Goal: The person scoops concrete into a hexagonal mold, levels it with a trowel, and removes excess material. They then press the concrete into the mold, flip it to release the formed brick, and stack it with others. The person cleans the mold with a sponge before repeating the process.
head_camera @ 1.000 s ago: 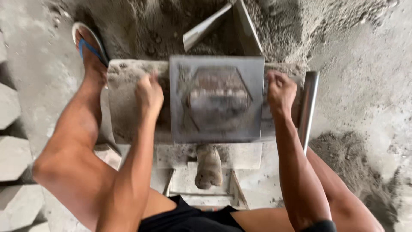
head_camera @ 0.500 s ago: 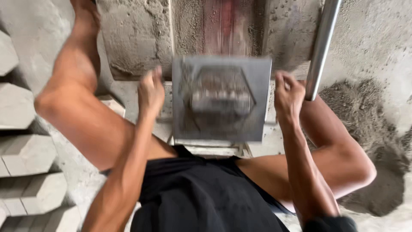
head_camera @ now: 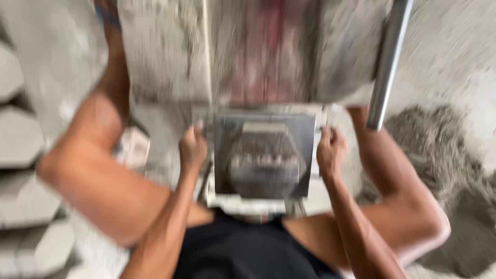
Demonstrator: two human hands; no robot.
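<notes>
Grey metal made up the square mould, which sat low in the head view, close to the person's body and just below the press machine. The left hand had a closed grip on the mould's left edge and the right hand a closed grip on its right edge, so both carried it between the knees. A hexagonal grey block seemed to sit inside the mould, though blur hid the detail. Finished hexagonal blocks lay stacked at the left, and a heap of loose grey mix lay at the right beside the steel lever. Judged from this, the block was formed but not yet set down with the others.
</notes>
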